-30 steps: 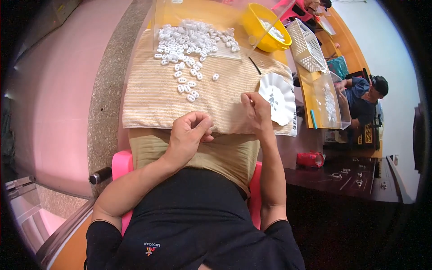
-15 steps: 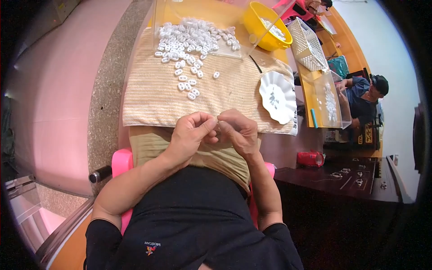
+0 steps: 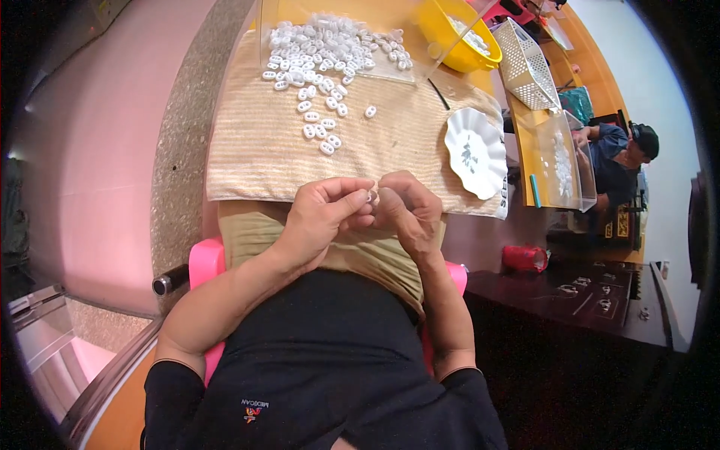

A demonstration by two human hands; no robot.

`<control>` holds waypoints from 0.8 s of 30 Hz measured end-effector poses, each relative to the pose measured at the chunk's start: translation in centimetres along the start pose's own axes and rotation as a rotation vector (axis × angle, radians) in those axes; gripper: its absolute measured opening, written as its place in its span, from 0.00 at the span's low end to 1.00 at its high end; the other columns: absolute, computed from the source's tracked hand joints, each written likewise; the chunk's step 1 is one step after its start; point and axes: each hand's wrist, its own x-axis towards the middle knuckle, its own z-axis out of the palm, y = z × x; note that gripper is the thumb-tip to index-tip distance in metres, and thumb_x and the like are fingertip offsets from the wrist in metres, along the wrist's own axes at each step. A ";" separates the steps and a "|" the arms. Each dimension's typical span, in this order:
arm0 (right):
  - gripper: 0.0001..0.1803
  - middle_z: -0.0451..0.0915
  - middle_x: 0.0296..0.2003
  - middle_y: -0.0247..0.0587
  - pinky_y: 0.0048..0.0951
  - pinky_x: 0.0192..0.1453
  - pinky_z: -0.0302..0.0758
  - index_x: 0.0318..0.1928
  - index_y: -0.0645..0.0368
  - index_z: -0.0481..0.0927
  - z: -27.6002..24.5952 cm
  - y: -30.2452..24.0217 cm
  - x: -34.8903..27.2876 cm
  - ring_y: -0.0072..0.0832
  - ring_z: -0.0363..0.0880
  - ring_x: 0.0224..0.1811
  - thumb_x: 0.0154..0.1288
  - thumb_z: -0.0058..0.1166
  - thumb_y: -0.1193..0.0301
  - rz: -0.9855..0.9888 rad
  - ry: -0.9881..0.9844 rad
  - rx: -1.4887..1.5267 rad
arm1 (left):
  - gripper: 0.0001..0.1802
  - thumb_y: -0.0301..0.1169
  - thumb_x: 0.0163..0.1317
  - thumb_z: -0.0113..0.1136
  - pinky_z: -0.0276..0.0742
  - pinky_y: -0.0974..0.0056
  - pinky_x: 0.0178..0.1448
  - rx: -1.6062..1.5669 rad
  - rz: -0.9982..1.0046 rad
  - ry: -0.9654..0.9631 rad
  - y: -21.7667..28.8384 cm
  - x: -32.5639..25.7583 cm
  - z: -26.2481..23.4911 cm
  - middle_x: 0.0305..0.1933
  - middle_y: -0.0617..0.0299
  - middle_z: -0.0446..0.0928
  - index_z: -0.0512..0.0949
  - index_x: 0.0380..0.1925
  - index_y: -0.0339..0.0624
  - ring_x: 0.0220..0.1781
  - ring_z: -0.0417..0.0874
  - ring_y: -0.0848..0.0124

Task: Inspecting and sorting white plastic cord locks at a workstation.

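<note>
Over the near edge of the striped towel (image 3: 255, 161), my two hands meet fingertip to fingertip. My left hand (image 3: 330, 214) pinches a small white piece (image 3: 370, 196) between thumb and fingers, mostly hidden by them. Close beside it, my right hand (image 3: 411, 212) has its thumb and index finger pressed together; what they grip, if anything, is too small to make out. Ahead of my hands lie loose white oval pieces (image 3: 328, 124) with two dark holes each, trailing from a larger heap (image 3: 319, 49). A scalloped white dish (image 3: 487, 171) with small dark bits at its middle lies to the right.
A clear bin (image 3: 390, 71) lies around the heap. Beyond the dish are a thin black stick (image 3: 438, 94), a yellow bowl (image 3: 427, 34) of white pieces and a white perforated basket (image 3: 517, 56). At right, another person (image 3: 611, 142) sits by a clear tray (image 3: 589, 196).
The view has shifted slightly, so the table things sit higher and farther right. My fingertips have parted a little, and the small white piece shows between them.
</note>
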 end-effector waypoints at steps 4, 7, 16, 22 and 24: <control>0.05 0.76 0.34 0.35 0.18 0.31 0.72 0.38 0.66 0.77 0.0 0.3 0.0 0.17 0.75 0.27 0.68 0.51 0.76 0.058 0.018 0.031 | 0.11 0.25 0.65 0.58 0.83 0.71 0.45 -0.008 0.023 -0.006 0.3 0.0 -0.1 0.40 0.59 0.81 0.77 0.46 0.33 0.37 0.82 0.76; 0.05 0.76 0.35 0.36 0.19 0.32 0.73 0.38 0.67 0.77 0.2 0.2 0.2 0.18 0.75 0.27 0.68 0.51 0.77 0.063 -0.005 0.088 | 0.12 0.24 0.64 0.59 0.83 0.72 0.46 0.004 -0.008 0.010 0.3 0.2 -0.4 0.42 0.58 0.81 0.76 0.47 0.33 0.38 0.83 0.75; 0.05 0.75 0.35 0.33 0.17 0.35 0.74 0.40 0.67 0.77 -0.1 1.0 0.4 0.16 0.75 0.32 0.69 0.52 0.77 0.108 -0.046 0.112 | 0.12 0.23 0.64 0.59 0.83 0.72 0.46 0.019 -0.032 0.046 0.2 0.5 -0.8 0.42 0.57 0.81 0.77 0.47 0.32 0.39 0.84 0.74; 0.04 0.76 0.36 0.35 0.17 0.36 0.74 0.38 0.67 0.77 0.1 0.8 0.5 0.16 0.75 0.32 0.68 0.53 0.77 0.119 -0.042 0.067 | 0.12 0.23 0.64 0.58 0.83 0.71 0.46 0.019 -0.046 0.043 0.4 0.6 -0.8 0.41 0.56 0.81 0.77 0.47 0.32 0.39 0.84 0.74; 0.04 0.76 0.36 0.35 0.17 0.35 0.74 0.38 0.67 0.77 0.1 0.7 0.5 0.17 0.75 0.32 0.68 0.53 0.77 0.124 -0.042 0.069 | 0.12 0.23 0.63 0.59 0.83 0.71 0.46 0.013 -0.039 0.038 0.4 0.6 -0.7 0.41 0.56 0.81 0.77 0.47 0.32 0.39 0.84 0.73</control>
